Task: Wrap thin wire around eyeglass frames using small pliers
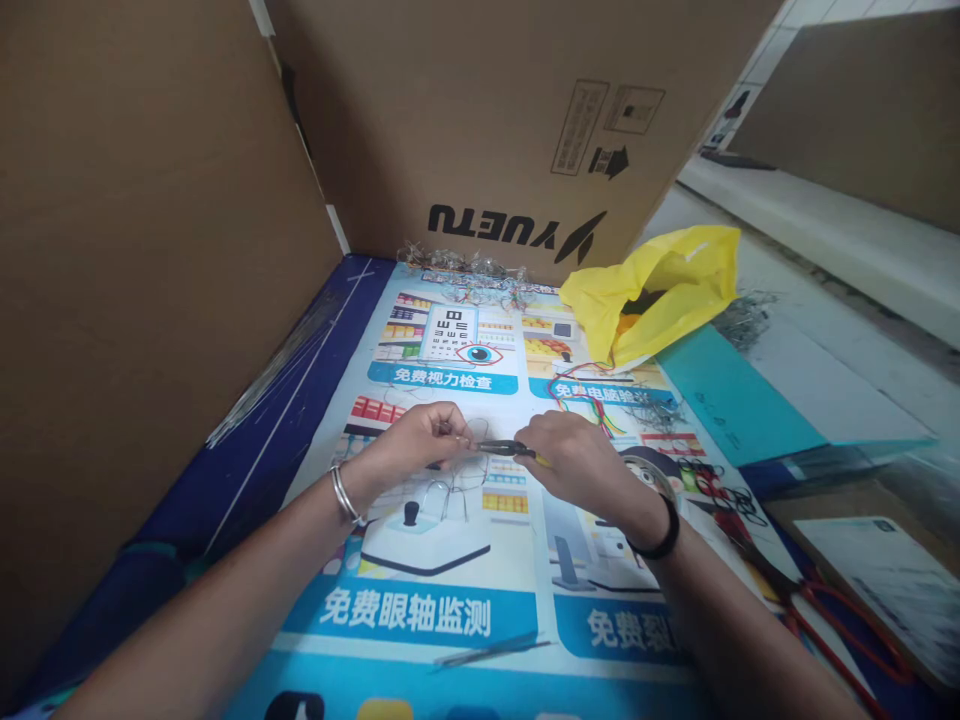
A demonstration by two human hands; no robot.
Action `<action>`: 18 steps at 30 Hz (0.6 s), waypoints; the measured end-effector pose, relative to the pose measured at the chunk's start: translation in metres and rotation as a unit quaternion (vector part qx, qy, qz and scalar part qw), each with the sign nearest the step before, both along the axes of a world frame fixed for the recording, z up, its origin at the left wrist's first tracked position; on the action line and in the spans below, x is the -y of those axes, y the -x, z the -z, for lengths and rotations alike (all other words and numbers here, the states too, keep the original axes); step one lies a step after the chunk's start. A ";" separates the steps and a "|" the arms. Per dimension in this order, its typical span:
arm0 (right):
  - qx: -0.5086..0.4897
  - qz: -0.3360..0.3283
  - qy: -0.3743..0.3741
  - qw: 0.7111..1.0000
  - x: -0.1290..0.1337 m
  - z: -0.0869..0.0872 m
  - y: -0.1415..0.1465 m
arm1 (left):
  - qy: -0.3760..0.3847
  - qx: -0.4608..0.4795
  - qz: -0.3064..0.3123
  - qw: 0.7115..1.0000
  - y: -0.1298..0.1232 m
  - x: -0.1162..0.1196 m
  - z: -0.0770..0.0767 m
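Observation:
My right hand [577,460] is wrapped round a pair of pliers [496,447]. The dark jaws point left and a bit of yellow handle shows by the fingers. Thumb and fingers of my left hand [435,437] are pinched together on a thin wire, right at the pliers' tips. How firmly the jaws hold the wire is too small to see. Bent, looping wire [450,490] shows below the pliers, over the printed sheet [427,625]. A small bundle of straight wires [495,652] lies near the front.
Tall cardboard panels [465,120] stand behind and at left. Tangled wire pieces [472,270] lie along the back. At right are a yellow plastic bag [667,290], coloured threads [600,415], black and red loops [720,485] and red-handled scissors [817,610]. Long wires [277,370] lie left.

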State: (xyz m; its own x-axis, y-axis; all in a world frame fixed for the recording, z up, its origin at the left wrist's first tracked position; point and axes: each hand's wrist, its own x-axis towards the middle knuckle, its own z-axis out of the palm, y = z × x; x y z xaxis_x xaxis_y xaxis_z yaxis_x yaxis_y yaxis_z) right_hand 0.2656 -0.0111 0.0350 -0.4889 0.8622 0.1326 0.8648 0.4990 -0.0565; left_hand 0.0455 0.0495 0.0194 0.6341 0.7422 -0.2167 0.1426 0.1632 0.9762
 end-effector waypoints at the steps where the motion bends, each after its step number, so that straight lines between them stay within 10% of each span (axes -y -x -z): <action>1: -0.002 -0.009 0.000 1.000 0.000 0.000 -0.001 | 0.005 0.003 0.012 1.000 0.001 0.000 0.000; 18: 0.025 -0.054 0.019 0.998 0.003 0.000 0.001 | -0.007 -0.021 0.115 0.993 0.007 -0.005 -0.002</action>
State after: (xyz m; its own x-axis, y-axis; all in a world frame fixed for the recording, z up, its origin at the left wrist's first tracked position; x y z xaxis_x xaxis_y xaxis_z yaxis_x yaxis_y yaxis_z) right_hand 0.2643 -0.0137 0.0353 -0.5853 0.8075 0.0731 0.8077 0.5886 -0.0348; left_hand 0.0383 0.0542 0.0216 0.7778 0.5823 -0.2368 0.2150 0.1076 0.9707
